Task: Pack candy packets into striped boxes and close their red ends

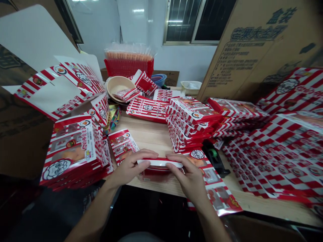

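Close to the table's front edge, a small red-and-white carton [157, 174] stands between my hands, its white top edge facing me. My left hand [130, 167] grips its left end, thumb in front and fingers behind. On the other end, my right hand [188, 173] has the same kind of grip. What the carton contains is hidden. Just beyond my left hand lies a printed box [123, 144] with clear windows. Partly under my right forearm, another printed windowed box [215, 188] reaches over the table edge.
Stacked boxes stand at left [72, 148], centre right [188, 117] and far right [275, 161]. A black tape dispenser [215, 159] sits between the right stacks. Behind are a beige bowl [118, 85], a red crate [128, 67] and a large cardboard sheet [242, 57]. An open carton [68, 84] rises at left.
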`<act>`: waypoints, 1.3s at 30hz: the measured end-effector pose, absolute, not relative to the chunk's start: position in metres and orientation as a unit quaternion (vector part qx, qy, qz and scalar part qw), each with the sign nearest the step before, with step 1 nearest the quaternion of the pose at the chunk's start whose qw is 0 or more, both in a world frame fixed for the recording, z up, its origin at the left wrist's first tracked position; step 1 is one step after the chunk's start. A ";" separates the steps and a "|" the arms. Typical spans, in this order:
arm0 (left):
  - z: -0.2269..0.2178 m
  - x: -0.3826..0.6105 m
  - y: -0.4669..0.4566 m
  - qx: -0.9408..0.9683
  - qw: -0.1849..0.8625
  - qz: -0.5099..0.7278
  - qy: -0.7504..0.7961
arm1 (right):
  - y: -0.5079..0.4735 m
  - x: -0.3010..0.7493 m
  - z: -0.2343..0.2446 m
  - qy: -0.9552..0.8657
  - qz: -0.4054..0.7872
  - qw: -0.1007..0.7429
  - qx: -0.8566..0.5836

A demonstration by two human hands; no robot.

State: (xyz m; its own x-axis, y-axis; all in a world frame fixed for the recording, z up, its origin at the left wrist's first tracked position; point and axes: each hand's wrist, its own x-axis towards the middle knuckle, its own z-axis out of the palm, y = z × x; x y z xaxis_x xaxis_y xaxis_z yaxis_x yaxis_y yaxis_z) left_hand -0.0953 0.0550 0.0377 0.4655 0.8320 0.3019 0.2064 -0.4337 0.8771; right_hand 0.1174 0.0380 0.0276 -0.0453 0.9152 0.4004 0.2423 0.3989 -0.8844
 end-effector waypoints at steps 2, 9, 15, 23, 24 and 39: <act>0.038 -0.095 0.055 0.745 0.399 0.386 0.369 | 0.040 0.118 0.027 -0.651 0.322 0.543 -0.421; 0.040 -0.096 0.056 0.770 0.322 0.441 0.330 | 0.050 0.130 0.024 -0.682 0.385 0.529 -0.327; 0.051 -0.096 0.055 0.786 0.328 0.367 0.374 | 0.051 0.132 0.027 -0.668 0.427 0.514 -0.328; 0.032 -0.102 0.056 0.852 0.155 0.396 0.305 | 0.049 0.130 0.037 -0.793 0.245 0.422 -0.364; 0.033 -0.101 0.056 0.854 0.152 0.394 0.305 | 0.048 0.128 0.040 -0.801 0.233 0.411 -0.368; 0.031 -0.107 0.047 0.821 0.256 0.349 0.371 | 0.058 0.133 0.040 -0.805 0.301 0.392 -0.328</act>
